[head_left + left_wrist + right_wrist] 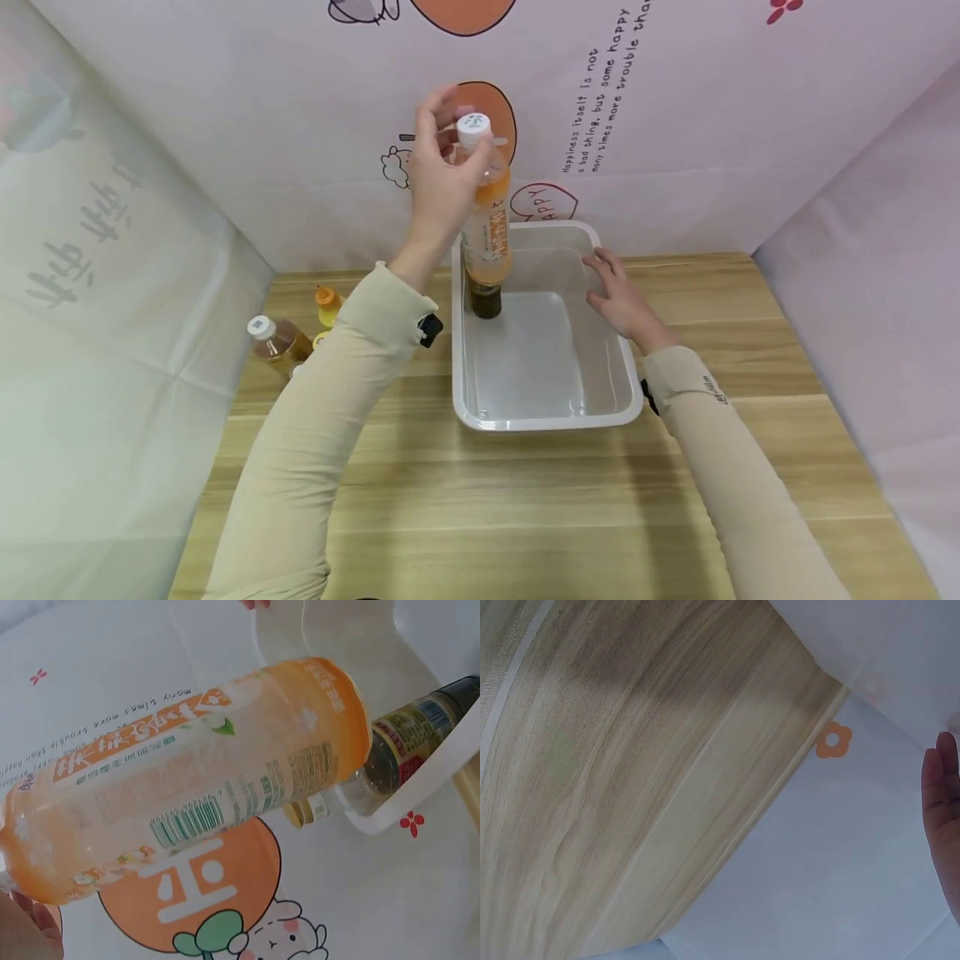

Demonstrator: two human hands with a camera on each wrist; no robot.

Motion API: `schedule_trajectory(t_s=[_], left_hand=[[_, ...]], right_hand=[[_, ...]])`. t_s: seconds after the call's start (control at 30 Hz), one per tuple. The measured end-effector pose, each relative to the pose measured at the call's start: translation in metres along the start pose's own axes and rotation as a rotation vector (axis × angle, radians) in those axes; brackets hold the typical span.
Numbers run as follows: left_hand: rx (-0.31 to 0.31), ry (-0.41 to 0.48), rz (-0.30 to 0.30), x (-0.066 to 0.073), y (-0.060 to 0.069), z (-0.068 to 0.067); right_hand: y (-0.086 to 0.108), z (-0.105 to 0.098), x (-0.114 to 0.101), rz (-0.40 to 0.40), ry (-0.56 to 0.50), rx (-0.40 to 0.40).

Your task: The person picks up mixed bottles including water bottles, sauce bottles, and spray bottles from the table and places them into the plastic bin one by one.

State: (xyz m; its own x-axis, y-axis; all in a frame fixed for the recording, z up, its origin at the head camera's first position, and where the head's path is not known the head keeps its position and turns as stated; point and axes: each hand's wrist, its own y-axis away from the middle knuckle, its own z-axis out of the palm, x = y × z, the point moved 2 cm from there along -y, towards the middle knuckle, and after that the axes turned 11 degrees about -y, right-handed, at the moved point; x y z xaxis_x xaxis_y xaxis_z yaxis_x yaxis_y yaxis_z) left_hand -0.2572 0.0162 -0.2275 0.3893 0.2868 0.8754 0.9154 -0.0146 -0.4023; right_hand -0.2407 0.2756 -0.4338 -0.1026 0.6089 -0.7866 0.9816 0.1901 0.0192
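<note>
The left hand (444,175) grips a tall clear bottle with orange drink and label (489,225) near its white cap, above the left side of a white plastic bin (547,423). In the left wrist view the bottle (202,772) fills the middle, with the hand (28,930) at its cap end. A dark bottle (486,302) stands in the bin's back left part; its label (412,735) shows in the left wrist view. At the bin's right rim is the right hand (618,296), fingers extended and holding nothing; its fingers (939,787) show at the right wrist view's edge.
Left of the bin, on the wooden table (480,500), stand a brown bottle with a white cap (283,343) and a small yellow bottle with an orange top (327,307), partly beside the left sleeve. A printed cloth wall (675,125) rises behind the bin.
</note>
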Motion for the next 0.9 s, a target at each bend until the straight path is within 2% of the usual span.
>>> schedule_trajectory(t_s=[0.23, 0.5, 0.7, 0.9], left_hand=[[-0.095, -0.035, 0.006, -0.023, -0.001, 0.023], [-0.194, -0.096, -0.027, -0.038, 0.005, 0.041], [-0.220, -0.159, -0.042, -0.051, 0.010, 0.050], [-0.244, -0.162, -0.085, -0.063, 0.014, 0.056]], right_hand=[[0.001, 0.001, -0.002, 0.000, -0.016, -0.003], [0.000, 0.000, -0.001, -0.001, -0.009, -0.002], [-0.001, 0.001, -0.001, -0.003, -0.008, 0.001], [0.000, 0.000, -0.002, 0.006, -0.012, -0.003]])
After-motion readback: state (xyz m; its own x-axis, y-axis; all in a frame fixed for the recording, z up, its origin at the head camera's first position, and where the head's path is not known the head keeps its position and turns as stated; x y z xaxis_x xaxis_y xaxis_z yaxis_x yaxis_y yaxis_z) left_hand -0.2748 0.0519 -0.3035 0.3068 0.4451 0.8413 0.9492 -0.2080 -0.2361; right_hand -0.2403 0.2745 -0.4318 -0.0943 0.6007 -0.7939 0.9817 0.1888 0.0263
